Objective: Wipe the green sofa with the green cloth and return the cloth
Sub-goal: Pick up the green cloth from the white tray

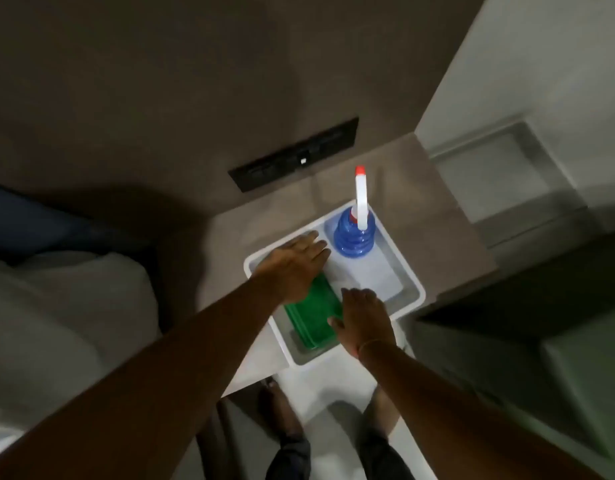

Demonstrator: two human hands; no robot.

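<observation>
While both hands hover over it, the green cloth (pixel 313 315) lies folded flat in the near-left compartment of the white caddy (pixel 411 282), long axis running from the near rim up and away toward the caddy's divider.

Item: green cloth. Position relative to the fingers: directly beneath and just behind the left hand (pixel 294 263), whose palm covers the cloth's far end and whose fingertips point past it, toward the divider. From the right hand (pixel 364 315) the cloth lies just to the thumb side; that thumb touches or nearly touches the cloth's right edge, which of the two cannot be told.

Item: left hand. Fingers spread flat and extended, gripping nothing, palm down.

Item: right hand. Fingers loosely open, curled down over the caddy's middle, nothing held. A thin band sits on the wrist.

Judgement: both hands are about equally near; the left sits over the far end, the right at the side edge. A grasp would call for the fingers to close across the short axis, from the edges inward. Whether the cloth is being taken out or has been set back cannot be told from this view.

Item: blue spray bottle (pixel 352 237), upright in the far-right compartment, just beyond the left fingertips, apart from them.

Item: green sofa (pixel 583 375), dim, well off beyond the right forearm.

Item: brown tabletop (pixel 448 237), bearing the caddy.
</observation>
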